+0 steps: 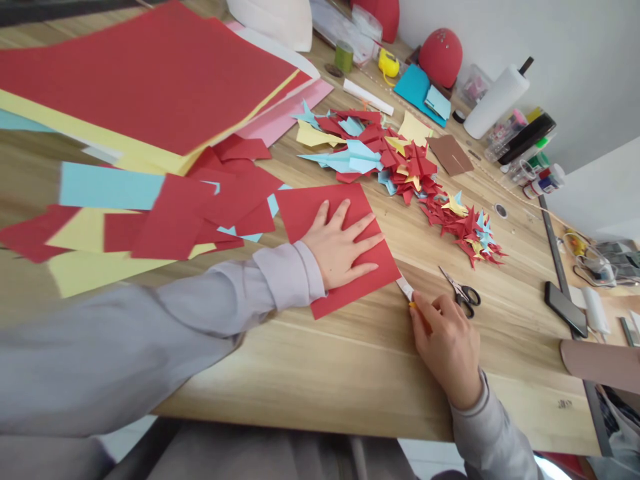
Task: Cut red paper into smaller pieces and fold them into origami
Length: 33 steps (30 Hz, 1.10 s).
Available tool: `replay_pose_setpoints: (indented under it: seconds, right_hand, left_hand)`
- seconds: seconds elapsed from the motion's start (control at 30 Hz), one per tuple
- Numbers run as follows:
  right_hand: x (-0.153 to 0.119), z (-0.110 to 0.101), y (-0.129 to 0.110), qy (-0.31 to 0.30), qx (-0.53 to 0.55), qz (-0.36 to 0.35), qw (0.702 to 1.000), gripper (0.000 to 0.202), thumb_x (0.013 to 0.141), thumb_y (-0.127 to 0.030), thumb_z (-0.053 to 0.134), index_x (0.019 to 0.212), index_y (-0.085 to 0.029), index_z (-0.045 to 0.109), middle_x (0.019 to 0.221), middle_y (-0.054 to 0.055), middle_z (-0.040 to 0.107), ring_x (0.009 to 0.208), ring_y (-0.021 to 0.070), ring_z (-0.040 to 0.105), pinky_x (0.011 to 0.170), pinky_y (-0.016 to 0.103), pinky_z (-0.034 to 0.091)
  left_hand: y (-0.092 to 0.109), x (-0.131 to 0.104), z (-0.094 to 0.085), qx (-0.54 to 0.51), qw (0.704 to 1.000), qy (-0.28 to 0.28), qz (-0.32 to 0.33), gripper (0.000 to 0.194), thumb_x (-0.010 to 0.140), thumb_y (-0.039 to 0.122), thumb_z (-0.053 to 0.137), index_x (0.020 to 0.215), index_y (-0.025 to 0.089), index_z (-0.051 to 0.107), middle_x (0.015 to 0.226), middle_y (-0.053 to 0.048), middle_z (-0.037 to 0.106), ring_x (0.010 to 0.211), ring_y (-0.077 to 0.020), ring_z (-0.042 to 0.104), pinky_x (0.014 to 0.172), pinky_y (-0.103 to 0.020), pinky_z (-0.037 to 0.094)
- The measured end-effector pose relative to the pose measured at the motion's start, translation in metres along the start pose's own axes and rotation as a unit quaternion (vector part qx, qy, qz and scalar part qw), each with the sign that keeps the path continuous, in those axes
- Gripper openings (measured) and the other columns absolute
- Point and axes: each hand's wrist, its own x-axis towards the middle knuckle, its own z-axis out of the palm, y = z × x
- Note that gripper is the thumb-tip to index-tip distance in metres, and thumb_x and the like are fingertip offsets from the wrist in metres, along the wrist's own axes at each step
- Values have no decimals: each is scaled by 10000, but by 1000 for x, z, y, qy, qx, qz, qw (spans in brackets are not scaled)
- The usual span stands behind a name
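Note:
My left hand (343, 243) lies flat with fingers spread on a red sheet of paper (300, 207), pressing it to the wooden table. Just right of the sheet, my right hand (447, 343) is closed around the handle of a utility knife (405, 289). The knife's light blade reaches the sheet's right corner, and most of its handle is hidden in my fist. Behind the right hand lie scissors (463, 293) with black handles. Loose red, yellow and blue paper pieces (113, 187) overlap left of the sheet.
Folded paper shapes (357, 157) in red, blue and yellow run in a heap behind the sheet. Large coloured sheets (165, 80) are stacked at the back left. A yellow tape measure (389, 63) and a white roll (497, 101) stand at the back; a phone (565, 308) lies at the right.

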Motion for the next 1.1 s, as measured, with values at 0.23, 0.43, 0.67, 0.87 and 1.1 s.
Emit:
replay_pose_setpoints:
  seconds: [0.23, 0.43, 0.67, 0.87, 1.1]
  right_hand:
    - [1, 2, 8, 7, 20, -29, 999, 274, 948, -307, 521, 1138, -237, 706, 769, 42, 591, 660, 147, 517, 571, 263, 345]
    - [1, -1, 12, 2, 32, -49, 998, 257, 949, -284, 526, 1117, -232, 713, 773, 47, 592, 694, 159, 517, 619, 269, 377]
    - [3, 0, 13, -6, 44, -68, 997, 258, 955, -288, 532, 1144, -244, 701, 787, 46, 603, 703, 152, 535, 668, 272, 395]
    - [3, 1, 10, -5, 56, -70, 996, 266, 960, -285, 522, 1151, -241, 701, 790, 47, 583, 713, 147, 537, 642, 253, 396]
    - [2, 3, 11, -11, 75, -57, 995, 267, 955, -300, 531, 1145, -245, 710, 788, 42, 568, 691, 143, 524, 619, 250, 384]
  left_hand:
    - [-1, 0, 0, -12, 1000, 10, 5, 592, 906, 589, 438, 1441, 338, 434, 1589, -54, 278, 1434, -497, 104, 1083, -728, 49]
    - [-6, -1, 0, 12, 999, -3, 46, 590, 904, 597, 439, 1448, 372, 410, 1593, -25, 270, 1438, -480, 107, 1095, -702, 58]
    - [-7, -1, 0, 3, 997, 4, 75, 585, 885, 585, 493, 1430, 380, 434, 1581, -31, 298, 1444, -462, 131, 1105, -697, 70]
    - [-5, -2, -1, 7, 996, -4, 90, 583, 864, 575, 532, 1414, 394, 454, 1573, -18, 317, 1442, -454, 152, 1115, -679, 80]
    - [-7, -2, 1, 15, 994, 14, 104, 589, 872, 583, 518, 1421, 380, 449, 1569, -34, 325, 1430, -469, 166, 1101, -692, 97]
